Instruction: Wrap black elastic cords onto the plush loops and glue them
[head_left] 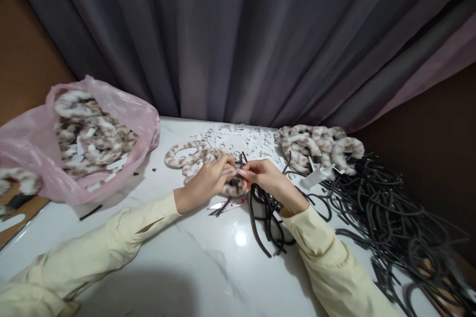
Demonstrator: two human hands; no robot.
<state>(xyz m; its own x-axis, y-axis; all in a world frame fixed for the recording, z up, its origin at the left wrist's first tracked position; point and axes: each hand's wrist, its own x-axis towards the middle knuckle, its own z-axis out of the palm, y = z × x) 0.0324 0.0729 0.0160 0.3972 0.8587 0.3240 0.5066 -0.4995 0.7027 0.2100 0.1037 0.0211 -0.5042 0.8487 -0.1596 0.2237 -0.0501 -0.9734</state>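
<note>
My left hand [210, 178] and my right hand [268, 181] meet above the middle of the table, the fingertips of both pinched together. A small pale piece shows between them, too small to name. Right behind and under the fingers are furry brown-and-white loops [181, 158], partly covered by my left hand. Black cords [266, 223] lie bunched below my right hand, and a few ends stick up beside its fingers. Just in front of the hands rests a pair of scissors [228, 205] with a pinkish handle.
A pink plastic bag [150, 131] of furry pieces stands at left. White paper scraps [241, 137] litter the back. On the right are a furry heap [316, 141], a white bottle [315, 177] lying tilted, and a big tangle of black cords [386, 213]. A grey curtain [208, 44] hangs behind.
</note>
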